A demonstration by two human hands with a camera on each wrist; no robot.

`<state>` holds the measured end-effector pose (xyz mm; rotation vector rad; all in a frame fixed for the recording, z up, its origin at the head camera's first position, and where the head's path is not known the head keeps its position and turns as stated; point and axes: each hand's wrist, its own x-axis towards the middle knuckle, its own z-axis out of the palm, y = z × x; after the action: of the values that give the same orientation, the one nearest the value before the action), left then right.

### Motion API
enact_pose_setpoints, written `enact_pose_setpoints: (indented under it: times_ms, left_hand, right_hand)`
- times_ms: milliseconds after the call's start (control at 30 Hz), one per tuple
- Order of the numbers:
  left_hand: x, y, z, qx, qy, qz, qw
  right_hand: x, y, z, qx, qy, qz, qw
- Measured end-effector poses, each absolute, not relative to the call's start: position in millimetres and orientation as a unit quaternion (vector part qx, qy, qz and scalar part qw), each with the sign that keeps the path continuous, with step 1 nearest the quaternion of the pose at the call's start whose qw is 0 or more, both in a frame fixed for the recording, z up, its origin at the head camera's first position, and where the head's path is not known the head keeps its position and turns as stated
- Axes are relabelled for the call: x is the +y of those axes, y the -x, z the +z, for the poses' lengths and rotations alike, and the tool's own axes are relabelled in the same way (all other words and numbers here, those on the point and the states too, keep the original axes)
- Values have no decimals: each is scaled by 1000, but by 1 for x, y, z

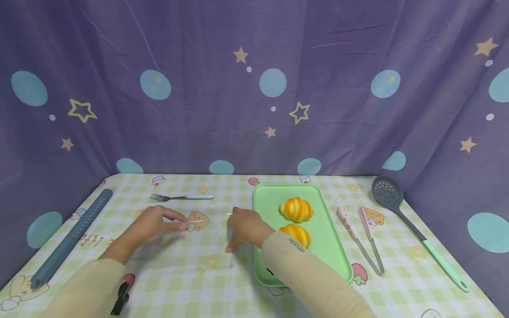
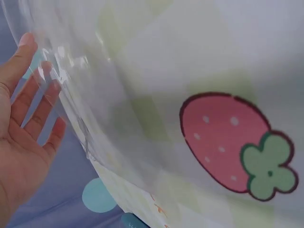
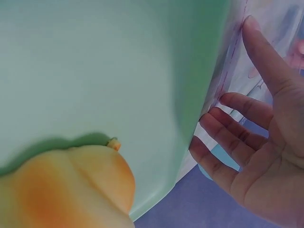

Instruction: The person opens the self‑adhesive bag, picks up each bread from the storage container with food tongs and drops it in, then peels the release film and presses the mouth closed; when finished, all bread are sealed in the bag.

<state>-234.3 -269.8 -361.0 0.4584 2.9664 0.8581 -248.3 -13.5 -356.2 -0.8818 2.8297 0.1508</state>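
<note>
A clear plastic bag (image 2: 71, 71) lies between my hands, nearly invisible against the checked cloth in the head view. My left hand (image 1: 159, 223) pinches its left edge between thumb and index finger; the other fingers show through the film in the left wrist view. Beside the tray, my right hand (image 1: 248, 227) has thumb and fingers spread along the bag's right side, where a strip with a red dashed line (image 3: 232, 54) shows. Two croissants (image 1: 296, 210) sit on the green tray (image 1: 326, 260), the nearer one (image 1: 296, 234) partly hidden by my right sleeve.
Behind the hands lies a fork (image 1: 180, 197) with a pale handle. A dark blue roll (image 1: 73, 238) runs along the left side. Right of the tray are pink-tipped tongs (image 1: 370, 247) and a slotted skimmer (image 1: 417, 232). A purple curtain (image 1: 199, 132) closes off the back and sides.
</note>
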Motion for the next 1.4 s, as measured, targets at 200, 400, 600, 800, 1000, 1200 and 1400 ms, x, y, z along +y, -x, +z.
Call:
enact_pose_setpoints:
  times_ms: [200, 400, 600, 800, 1000, 1200, 1400]
  left_hand:
    - [-273, 234, -358, 951, -143, 273, 9]
    - [-273, 232, -357, 949, -146, 279, -10]
    - [-273, 230, -354, 944, -149, 290, -40]
    - [-274, 229, -350, 942, -145, 299, -41]
    - [-275, 229, -350, 944, -140, 295, -34]
    - [-274, 231, -353, 945, -139, 293, -33]
    - [-273, 232, -355, 947, -138, 289, -36]
  right_hand:
    - [-12, 247, -355, 949, 301, 29, 84]
    - [-12, 248, -355, 951, 295, 27, 93]
    - [-12, 248, -354, 953, 286, 20, 102]
    - [-12, 248, -354, 953, 284, 26, 104]
    - [-12, 248, -354, 952, 284, 29, 112]
    - [-8, 248, -353, 950, 289, 10, 115]
    - [2, 249, -346, 942, 328, -4, 66]
